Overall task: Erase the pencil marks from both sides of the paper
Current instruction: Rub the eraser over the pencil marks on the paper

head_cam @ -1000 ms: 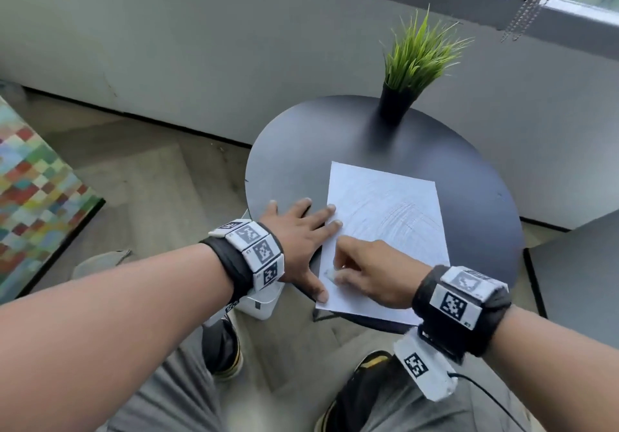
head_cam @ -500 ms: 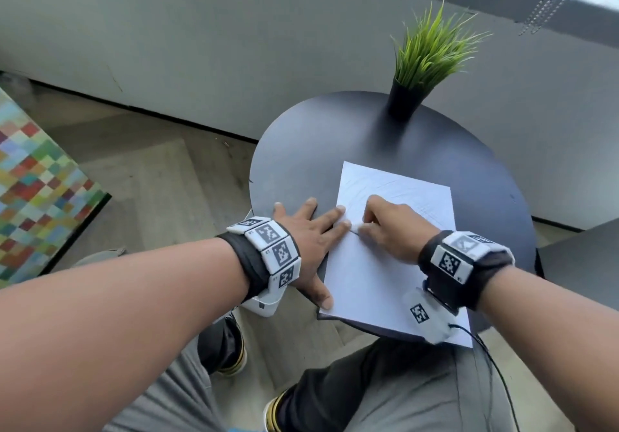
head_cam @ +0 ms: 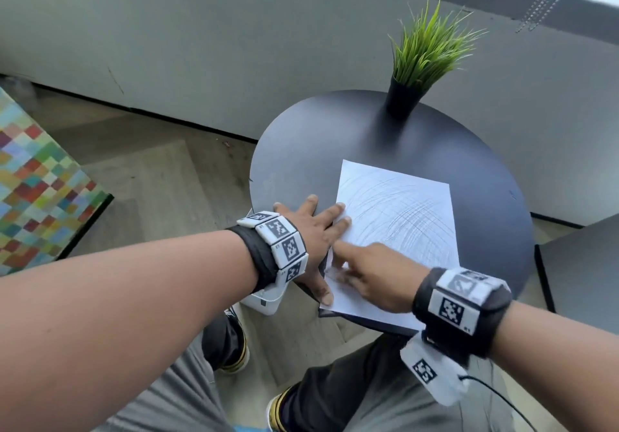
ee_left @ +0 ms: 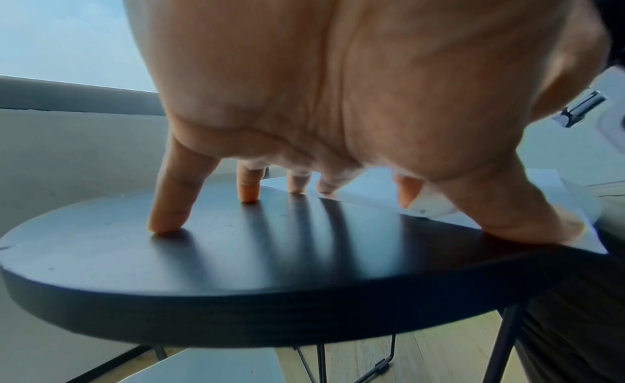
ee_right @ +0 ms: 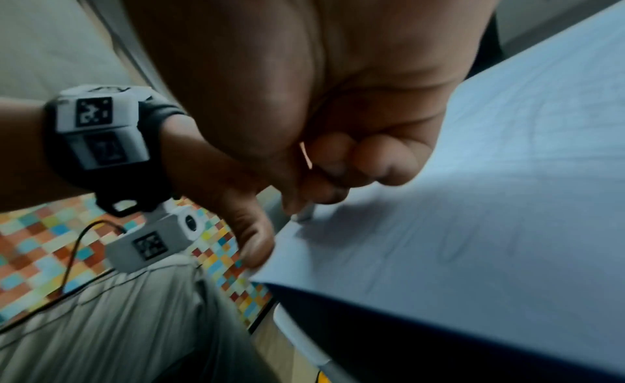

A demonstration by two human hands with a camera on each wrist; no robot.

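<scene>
A white paper (head_cam: 402, 217) covered in grey pencil scribbles lies on the round black table (head_cam: 301, 150). My left hand (head_cam: 318, 230) lies flat with spread fingers: the fingertips (ee_left: 297, 187) and thumb press the paper's left edge, and the outer fingers rest on the tabletop (ee_left: 203, 255). My right hand (head_cam: 365, 274) is curled and blurred over the paper's near-left part. It pinches a small white eraser (ee_left: 429, 205) against the sheet, and the eraser (ee_right: 306, 215) shows just below the curled fingers on the paper (ee_right: 473, 201).
A black pot with green grass (head_cam: 422, 60) stands at the table's far side, clear of the paper. The paper's near edge overhangs the table rim above my knees. A multicoloured checked surface (head_cam: 37, 190) lies to the left and a grey surface (head_cam: 586, 271) to the right.
My right hand went from the paper's near-left part up to its far-left part, then came back to the near-left. The left hand kept pressing the same edge.
</scene>
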